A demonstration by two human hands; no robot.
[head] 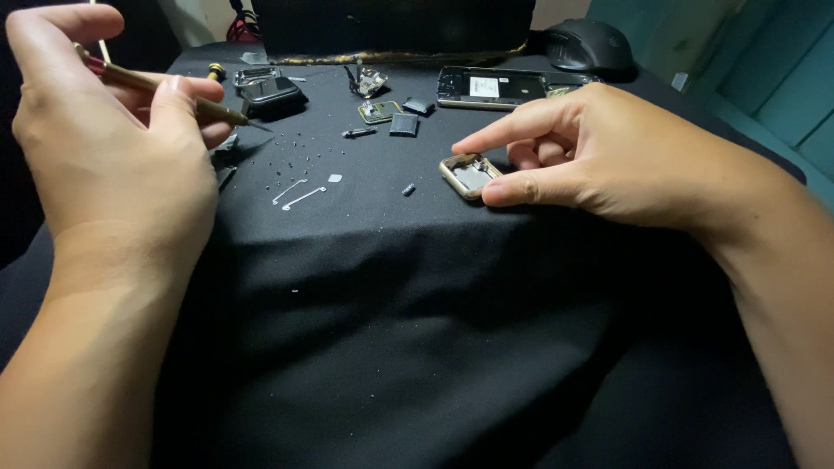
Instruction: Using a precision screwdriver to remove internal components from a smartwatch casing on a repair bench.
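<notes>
Small gold-rimmed metal frame [469, 175] pinched at its right edge between thumb and forefinger of the right hand [582, 156], lying flat on the black cloth [417, 347]. Likely very light, thin and stiff, easy to bend or flick away; smooth rim probably slippery, so best taken by the two outer edges rather than the open middle. Left hand [104, 148] raised well to the left of that pinch, closed around a slim brass-coloured screwdriver [165, 91], tip aimed right and down, clear of the cloth. Just left of the pinched frame, a tiny dark loose part [407, 189]; farther left, two thin silvery pins [295, 194] and a scatter of minute screws [291, 152], easily swept off by a wrist. Beyond the fingertips, a small square module [380, 111], a dark flat chip [404, 124] and an opened phone body [504, 88]; behind that, a black mouse [591, 45]. Under the screwdriver tip, a black rounded piece [272, 95]. Nothing between the two hands but the loose small parts.
</notes>
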